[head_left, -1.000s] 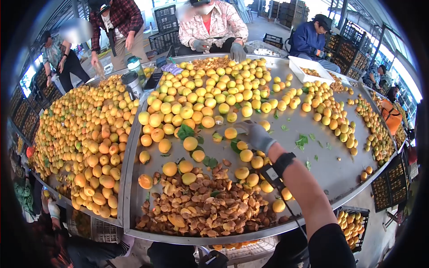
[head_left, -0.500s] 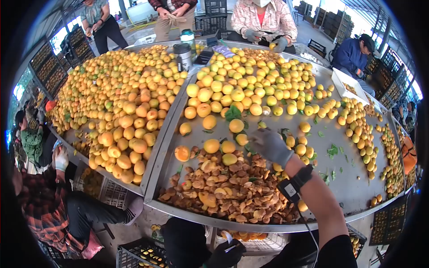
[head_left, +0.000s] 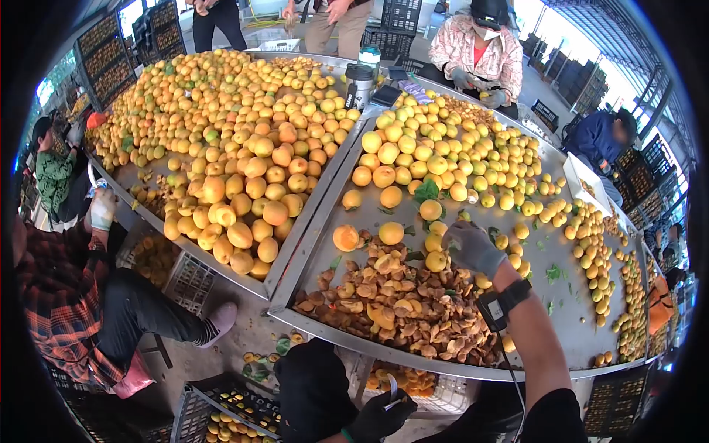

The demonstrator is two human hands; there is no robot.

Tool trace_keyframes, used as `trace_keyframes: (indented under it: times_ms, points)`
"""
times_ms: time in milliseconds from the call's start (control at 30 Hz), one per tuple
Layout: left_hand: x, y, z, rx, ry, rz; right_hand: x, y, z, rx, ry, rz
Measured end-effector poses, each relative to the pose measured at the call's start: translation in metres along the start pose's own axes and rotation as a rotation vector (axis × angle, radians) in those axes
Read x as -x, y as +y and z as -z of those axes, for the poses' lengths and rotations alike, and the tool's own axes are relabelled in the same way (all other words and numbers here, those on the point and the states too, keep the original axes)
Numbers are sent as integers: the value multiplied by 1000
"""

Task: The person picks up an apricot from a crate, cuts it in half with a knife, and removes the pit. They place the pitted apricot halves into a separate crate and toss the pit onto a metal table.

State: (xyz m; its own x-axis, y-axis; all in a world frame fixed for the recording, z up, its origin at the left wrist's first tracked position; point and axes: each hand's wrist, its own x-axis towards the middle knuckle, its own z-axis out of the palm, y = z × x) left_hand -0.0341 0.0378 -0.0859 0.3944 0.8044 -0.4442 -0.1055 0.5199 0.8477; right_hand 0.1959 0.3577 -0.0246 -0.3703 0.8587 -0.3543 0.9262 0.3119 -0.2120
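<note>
My right hand, in a grey glove, reaches down over the metal table. Its fingers are curled beside several yellow-orange, apricot-like fruits; whatever they may hold is hidden. Just below it is a heap of browned, cut fruit pieces. A green leaf rests among whole fruits beyond the hand. At the bottom, below the table edge, my left hand wears a black glove. It is closed around a small knife, whose curved, pale blade points upward. The knife's handle is mostly covered by the fingers.
A raised metal divider separates a large fruit pile on the left. Cups stand at its far end. A white tray sits at the right edge. Crates are below. Several people work around the table.
The view has shifted, so the table appears further right. Two fruits near my right fingertips lie closer to the hand. My left hand still holds the knife, its blade now showing more.
</note>
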Motion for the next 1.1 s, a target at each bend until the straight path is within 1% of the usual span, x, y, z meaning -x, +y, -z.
trace_keyframes:
  times_ms: [67,100,167,300,367,400,467,500,533,600,633,700,733,767,800,867,900,967,1000,1033,1067,1100]
  points:
    - [5,26,6,853,28,504,4,-9,-3,-44,156,161]
    - [8,27,4,858,22,512,6,-16,-8,-42,149,154]
    - [9,28,2,574,92,359,4,-32,-14,33,21,41]
    - [13,18,4,507,112,304,-8,-33,-17,19,11,55]
    - [14,17,8,523,85,311,-12,-21,-15,-88,64,115]
    - [15,19,10,527,79,305,-5,-21,-7,-80,66,114]
    - [16,23,13,408,58,293,17,-20,7,-167,202,86]
    - [16,21,13,415,56,291,20,1,5,-175,229,142]
    - [16,16,12,450,73,289,26,16,5,-170,224,143]
    - [17,17,11,482,85,291,41,33,2,-36,270,42]
    - [18,22,12,420,76,285,47,34,-1,-36,272,38]
    - [16,25,13,358,69,270,54,33,1,160,176,-83]
    - [16,23,14,470,11,292,52,20,11,160,176,-80]
    - [16,21,14,584,-47,317,43,5,22,16,218,-83]
    - [17,24,14,586,-44,319,32,-11,29,-129,258,-86]
    - [18,35,12,660,-20,379,3,-33,22,-300,292,138]
    - [17,34,11,657,-17,378,-10,-51,17,-264,294,175]
    - [14,30,12,528,31,375,-38,-78,0,-235,301,221]
    - [13,25,13,523,38,371,-56,-84,-14,-146,265,232]
    - [12,17,13,372,31,293,-64,-89,-20,-56,230,242]
    - [12,10,13,222,23,216,-66,-90,-22,-60,233,247]
    - [11,7,14,219,27,212,-67,-92,-22,-108,198,175]
